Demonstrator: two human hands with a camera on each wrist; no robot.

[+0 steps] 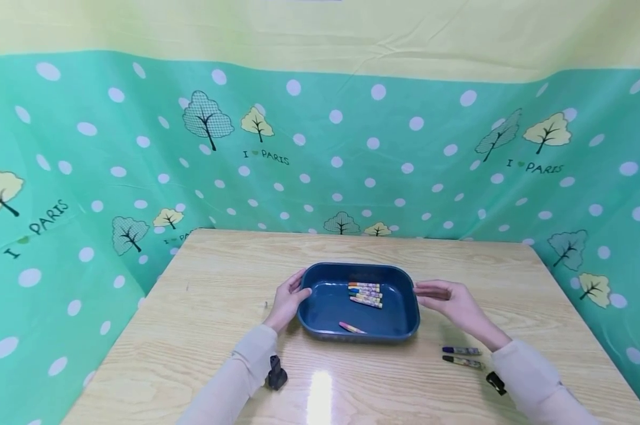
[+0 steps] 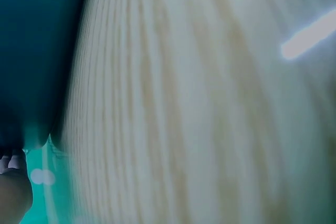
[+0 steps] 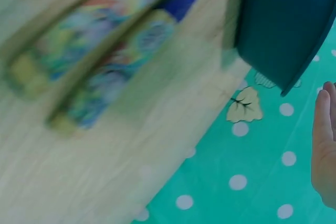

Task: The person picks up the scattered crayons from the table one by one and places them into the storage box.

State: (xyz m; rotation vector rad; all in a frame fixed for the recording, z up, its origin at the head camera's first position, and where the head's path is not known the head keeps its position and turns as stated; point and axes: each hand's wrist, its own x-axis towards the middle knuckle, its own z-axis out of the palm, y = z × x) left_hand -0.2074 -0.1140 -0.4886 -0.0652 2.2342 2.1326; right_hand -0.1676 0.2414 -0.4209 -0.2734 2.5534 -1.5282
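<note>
A dark blue rectangular tray (image 1: 325,310) is in the middle of the wooden table. My left hand (image 1: 285,302) grips its left side, thumb over the rim and fingers along the outer wall. Beside the right wall, my right hand (image 1: 455,304) has its fingers extended, fingertips close to the rim in the head view. The right wrist view shows a gap between this hand and the tray. Inside the tray, several crayons (image 1: 365,295) lie grouped near the back, and a pink-tipped crayon (image 1: 352,327) lies near the front wall.
On the table (image 1: 219,260), right of the tray, lie a blue-purple-tipped crayon (image 1: 460,350) and a dark-tipped crayon (image 1: 463,362), side by side below my right forearm. A green dotted curtain (image 1: 373,141) hangs behind and around the table.
</note>
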